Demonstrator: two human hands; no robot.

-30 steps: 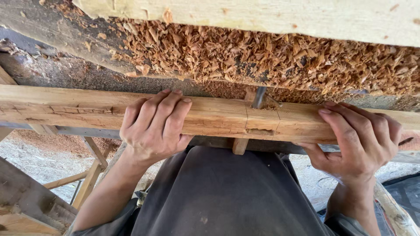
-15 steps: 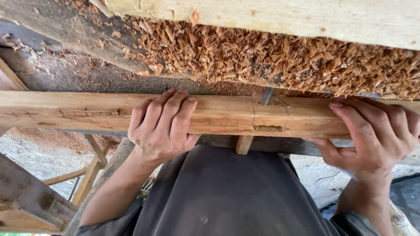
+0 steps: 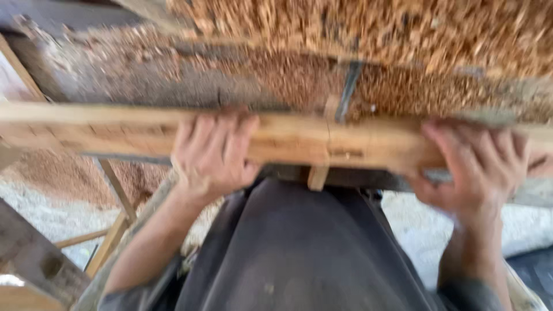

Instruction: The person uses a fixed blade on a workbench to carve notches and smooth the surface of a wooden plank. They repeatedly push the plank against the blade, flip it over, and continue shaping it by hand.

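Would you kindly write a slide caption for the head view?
Both hands, left hand and right hand, grip a long wooden beam above a bed of wood chips.

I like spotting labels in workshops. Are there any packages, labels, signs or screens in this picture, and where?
None in view. Only both hands, left hand and right hand, gripping a long pale wooden beam, with reddish wood shavings heaped behind it.

Blurred view, left hand (image 3: pixel 210 152) and right hand (image 3: pixel 475 167) gripping a long wooden beam (image 3: pixel 299 141), wood shavings (image 3: pixel 403 34) behind
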